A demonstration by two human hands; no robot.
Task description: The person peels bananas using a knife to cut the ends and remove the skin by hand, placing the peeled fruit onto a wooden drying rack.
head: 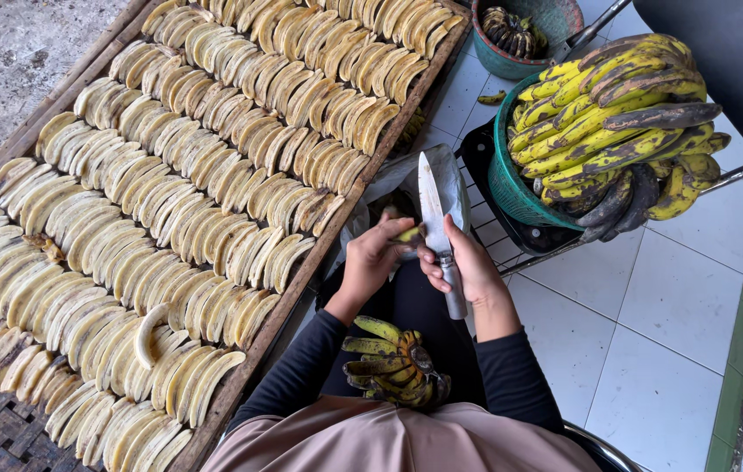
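Observation:
My left hand (373,259) grips a small yellow banana (406,234) in front of me. My right hand (469,267) holds a large knife (434,208) by its metal handle, blade pointing up and away, right beside the banana. A bunch of spotted bananas (393,360) rests on my lap below both hands. A wooden tray (277,308) at the left is filled with rows of peeled banana slices (170,201). One whole peeled banana (149,330) lies across the slices near the tray's lower part.
A teal basket (511,183) heaped with ripe spotted bananas (607,122) sits at the right on a black wire rack (485,166). A second teal bowl (511,35) with dark peels stands farther back. White tiled floor (651,350) lies to the right.

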